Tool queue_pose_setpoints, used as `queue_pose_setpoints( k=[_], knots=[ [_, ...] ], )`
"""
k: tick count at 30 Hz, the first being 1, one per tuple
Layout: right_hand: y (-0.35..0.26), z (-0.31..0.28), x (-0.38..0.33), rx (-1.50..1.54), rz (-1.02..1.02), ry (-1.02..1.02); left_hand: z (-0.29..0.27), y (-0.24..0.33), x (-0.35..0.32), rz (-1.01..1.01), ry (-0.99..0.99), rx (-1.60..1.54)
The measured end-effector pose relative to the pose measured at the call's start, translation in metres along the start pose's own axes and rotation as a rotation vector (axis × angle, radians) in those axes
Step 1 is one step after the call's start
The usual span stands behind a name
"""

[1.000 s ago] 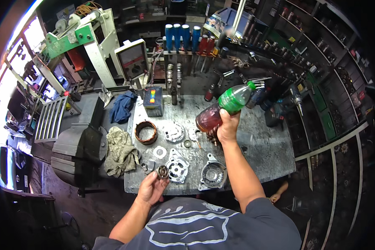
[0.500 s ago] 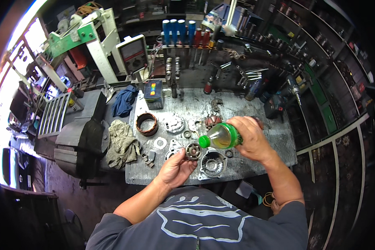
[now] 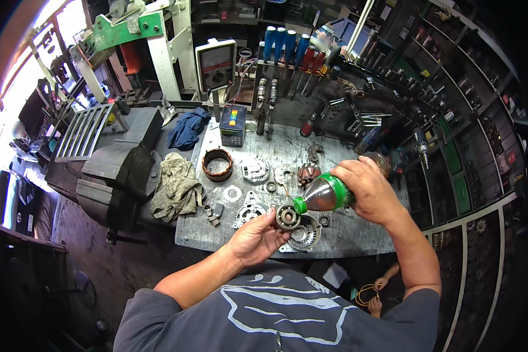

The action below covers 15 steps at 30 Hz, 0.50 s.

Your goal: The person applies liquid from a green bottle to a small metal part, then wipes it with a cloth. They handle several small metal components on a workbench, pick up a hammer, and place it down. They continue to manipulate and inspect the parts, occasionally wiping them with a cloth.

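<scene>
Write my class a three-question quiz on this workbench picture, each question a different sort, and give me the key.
1. Fill the gap: the right hand grips a green-capped ____.

2. Multiple choice: what does the left hand hold?
A: a cloth
B: a ball bearing
C: a screwdriver

3. Count: how many blue tool handles stand in the row at the back?

Key:
1. bottle
2. B
3. four

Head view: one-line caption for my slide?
Left hand holds a bearing, right hand a tilted green-capped bottle beside it.
</scene>
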State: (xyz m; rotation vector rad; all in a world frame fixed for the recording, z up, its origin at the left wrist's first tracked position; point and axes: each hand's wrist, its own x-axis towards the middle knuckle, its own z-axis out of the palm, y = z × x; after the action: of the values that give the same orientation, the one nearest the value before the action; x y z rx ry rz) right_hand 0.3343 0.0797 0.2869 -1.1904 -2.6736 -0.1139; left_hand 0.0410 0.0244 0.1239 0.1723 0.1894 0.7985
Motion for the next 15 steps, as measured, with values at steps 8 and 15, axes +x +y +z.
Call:
queue_pose_setpoints(
  k=[8, 15],
  knots=[
    [-0.001, -0.015, 0.006, -0.050, -0.051, -0.027, -0.003, -0.004, 0.000, -0.024, 0.036, 0.021],
    [-0.001, -0.025, 0.006, -0.091, -0.060, -0.026, -0.001, -0.004, 0.001, -0.024, -0.024, 0.003]
  ],
)
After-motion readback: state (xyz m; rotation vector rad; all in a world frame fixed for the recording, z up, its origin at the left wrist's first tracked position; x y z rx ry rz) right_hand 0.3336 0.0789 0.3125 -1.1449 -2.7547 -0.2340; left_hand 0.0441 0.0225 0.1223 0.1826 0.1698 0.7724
